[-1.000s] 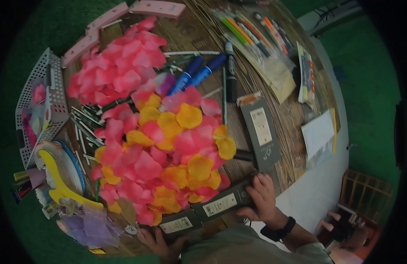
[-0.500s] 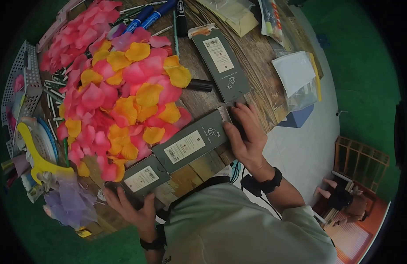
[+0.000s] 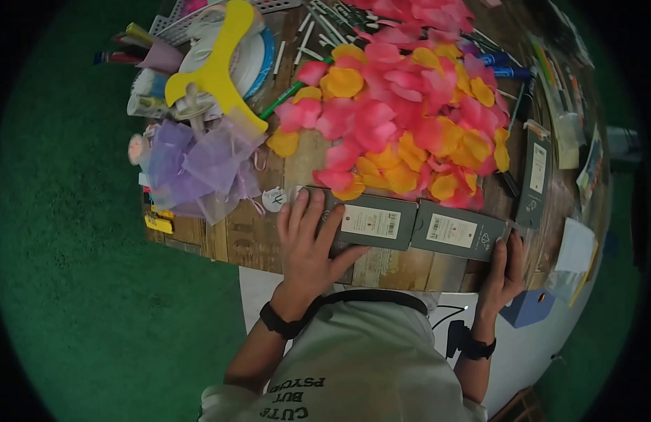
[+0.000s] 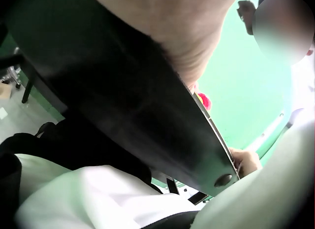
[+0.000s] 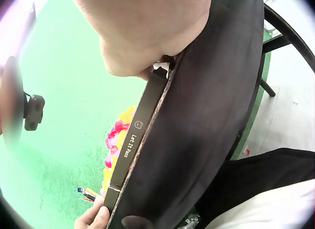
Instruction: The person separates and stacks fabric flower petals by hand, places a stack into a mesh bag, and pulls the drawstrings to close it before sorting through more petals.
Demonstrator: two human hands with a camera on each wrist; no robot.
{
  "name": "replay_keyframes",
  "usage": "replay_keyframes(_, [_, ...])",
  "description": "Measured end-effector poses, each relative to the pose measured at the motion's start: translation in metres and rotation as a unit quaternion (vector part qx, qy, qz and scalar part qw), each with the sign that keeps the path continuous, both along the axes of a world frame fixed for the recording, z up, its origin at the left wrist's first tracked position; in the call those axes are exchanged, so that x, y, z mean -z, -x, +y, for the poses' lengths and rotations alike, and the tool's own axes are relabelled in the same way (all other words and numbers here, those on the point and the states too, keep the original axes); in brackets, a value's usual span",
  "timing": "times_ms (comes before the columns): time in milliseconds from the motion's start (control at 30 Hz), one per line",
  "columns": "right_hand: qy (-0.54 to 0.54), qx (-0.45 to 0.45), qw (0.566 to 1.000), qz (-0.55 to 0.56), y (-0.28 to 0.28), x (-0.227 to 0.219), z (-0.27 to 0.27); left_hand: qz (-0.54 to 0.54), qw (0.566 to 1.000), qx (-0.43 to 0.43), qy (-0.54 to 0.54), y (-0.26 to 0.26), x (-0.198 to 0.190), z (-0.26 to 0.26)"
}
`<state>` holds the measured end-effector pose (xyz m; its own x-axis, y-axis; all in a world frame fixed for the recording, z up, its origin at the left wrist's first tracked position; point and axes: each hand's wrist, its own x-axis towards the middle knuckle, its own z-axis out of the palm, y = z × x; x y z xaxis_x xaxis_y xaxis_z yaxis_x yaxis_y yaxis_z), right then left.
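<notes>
Two dark green boxes with white labels lie end to end along the table's near edge: a left box (image 3: 375,222) and a right box (image 3: 458,235). My left hand (image 3: 308,246) rests with spread, straight fingers over the left box's outer end. At the outer end of the right box is my right hand (image 3: 505,274), fingers and thumb against its corner. The right wrist view shows the right box's side (image 5: 138,130) along the table edge. A heap of pink and yellow petals (image 3: 410,126) lies just behind both boxes.
A third dark box (image 3: 533,176) lies at the right, near plastic bags (image 3: 575,246). Purple mesh pouches (image 3: 199,165), a yellow three-armed piece (image 3: 223,63) and a white basket (image 3: 172,24) are at the left. Blue markers (image 3: 508,72) lie behind the petals.
The head view has swung toward the left side of the table. My left hand now lies farther over the left box. Both hands stay at the outer ends of the two boxes.
</notes>
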<state>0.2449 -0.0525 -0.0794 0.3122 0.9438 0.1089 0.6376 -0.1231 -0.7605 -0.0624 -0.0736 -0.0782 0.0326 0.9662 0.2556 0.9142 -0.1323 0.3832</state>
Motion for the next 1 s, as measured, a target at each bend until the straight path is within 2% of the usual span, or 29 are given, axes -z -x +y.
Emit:
replay_keyframes(200, [0.005, 0.011, 1.000, -0.021, 0.006, 0.000, 0.001, -0.046, 0.999, -0.013, 0.006, 0.000, -0.004, -0.004])
replay_keyframes(267, [0.015, 0.046, 0.999, -0.008, 0.009, -0.001, 0.002, -0.088, 0.995, -0.017, -0.040, 0.003, -0.002, -0.006])
replay_keyframes(400, [0.013, 0.044, 0.999, 0.000, 0.006, -0.001, 0.003, -0.101, 0.990, -0.060, -0.074, 0.014, -0.016, -0.004])
replay_keyframes(533, [0.012, 0.026, 1.000, 0.001, 0.010, -0.004, 0.005, -0.030, 0.992, -0.079, -0.088, 0.036, -0.043, 0.034])
replay_keyframes(600, [0.009, 0.029, 1.000, 0.005, 0.010, -0.004, 0.004, 0.160, 0.984, -0.066, -0.035, 0.046, -0.058, 0.056])
replay_keyframes(633, [0.003, 0.017, 1.000, -0.002, 0.010, -0.004, 0.005, 0.158, 0.985, -0.061, -0.038, 0.049, -0.060, 0.065])
replay_keyframes(700, [-0.007, 0.014, 1.000, -0.009, 0.008, -0.004, 0.007, 0.233, 0.972, -0.026, -0.008, 0.052, -0.062, 0.081])
replay_keyframes(733, [-0.011, 0.005, 1.000, -0.023, 0.007, -0.004, 0.007, 0.232, 0.972, -0.019, -0.012, 0.052, -0.062, 0.086])
replay_keyframes(800, [-0.019, 0.004, 0.999, -0.036, 0.008, -0.006, 0.006, 0.269, 0.962, 0.003, 0.054, 0.050, -0.062, 0.096])
replay_keyframes(1000, [-0.019, -0.014, 0.999, -0.035, 0.002, -0.005, 0.006, 0.328, 0.942, 0.035, 0.063, 0.058, -0.054, 0.112])
